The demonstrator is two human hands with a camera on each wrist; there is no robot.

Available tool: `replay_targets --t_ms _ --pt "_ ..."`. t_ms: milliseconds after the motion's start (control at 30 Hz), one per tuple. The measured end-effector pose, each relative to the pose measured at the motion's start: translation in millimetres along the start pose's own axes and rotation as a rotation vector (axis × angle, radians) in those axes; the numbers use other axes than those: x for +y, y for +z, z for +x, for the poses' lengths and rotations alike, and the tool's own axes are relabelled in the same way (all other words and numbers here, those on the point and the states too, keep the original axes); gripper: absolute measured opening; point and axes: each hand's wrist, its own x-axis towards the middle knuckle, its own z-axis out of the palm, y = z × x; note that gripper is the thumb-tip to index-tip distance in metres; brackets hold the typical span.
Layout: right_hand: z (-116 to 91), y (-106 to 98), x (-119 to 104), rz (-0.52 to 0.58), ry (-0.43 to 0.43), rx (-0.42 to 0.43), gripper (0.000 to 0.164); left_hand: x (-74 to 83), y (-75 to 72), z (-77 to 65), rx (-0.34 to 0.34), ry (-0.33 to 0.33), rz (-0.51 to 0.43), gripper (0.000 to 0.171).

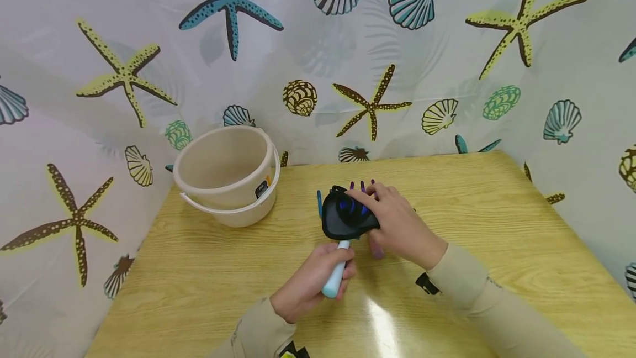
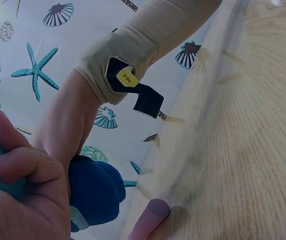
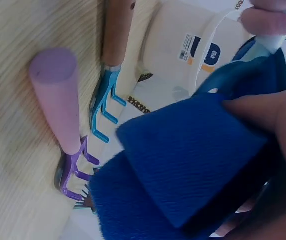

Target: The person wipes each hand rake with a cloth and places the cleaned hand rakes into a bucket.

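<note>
My left hand (image 1: 318,272) grips the light blue handle of a garden trowel (image 1: 333,282), its dark head pointing away from me over the table. My right hand (image 1: 397,225) holds a folded blue cloth (image 3: 193,150) against that head, the thumb lying along the cloth's edge in the right wrist view. Much of the trowel's head is hidden by cloth and fingers. Beneath the hands a purple hand rake with a pink handle (image 3: 57,100) lies on the table. Beside it is a blue hand rake (image 3: 102,107) with a brown handle.
A cream bucket (image 1: 248,211) with a white carrying handle stands at the back left of the wooden table (image 1: 208,280). Behind and beside the table hangs a white curtain (image 1: 308,43) printed with starfish and shells.
</note>
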Motion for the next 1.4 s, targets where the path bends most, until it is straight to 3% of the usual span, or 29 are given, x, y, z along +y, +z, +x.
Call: replay_targets --t_ms 200,367,600,667,767,900,967,1033,1233,1400 --pt "0.0 5.2 -4.9 -0.020 0.015 0.041 0.074 -0.6 -0.4 -0.1 -0.010 0.006 0.019 0.014" --pt "5.7 4.0 -2.5 -0.056 -0.005 0.157 0.072 2.6 2.2 -0.7 -0.016 0.019 0.047 0.017" --pt "15.9 -5.5 5.8 -0.087 -0.035 0.296 0.065 8.6 5.2 -0.9 -0.026 0.021 0.011 0.018" --pt "18.3 -11.7 7.6 -0.066 -0.008 0.344 0.066 9.9 5.4 -1.1 -0.025 0.015 0.008 0.018" --pt "22.1 -19.6 8.5 0.063 0.034 0.387 0.073 10.2 5.3 -1.9 -0.029 0.003 0.012 0.018" --pt "24.6 -18.5 2.1 0.297 0.007 0.359 0.088 8.7 4.9 -3.3 -0.033 -0.011 0.015 0.021" --pt "23.7 -13.0 -1.6 0.330 -0.015 0.339 0.091 8.1 5.1 -3.4 -0.046 -0.009 0.022 0.022" --pt "22.0 -6.3 -2.6 0.275 -0.028 0.332 0.089 7.9 5.8 -3.6 -0.060 -0.005 0.023 0.022" --pt "13.2 13.4 5.5 -0.045 -0.060 0.260 0.068 7.3 6.4 -3.7 -0.067 -0.013 -0.014 0.019" --pt "1.5 17.4 1.0 -0.014 -0.032 0.116 0.061 4.2 2.8 -2.6 -0.044 -0.021 -0.030 0.019"
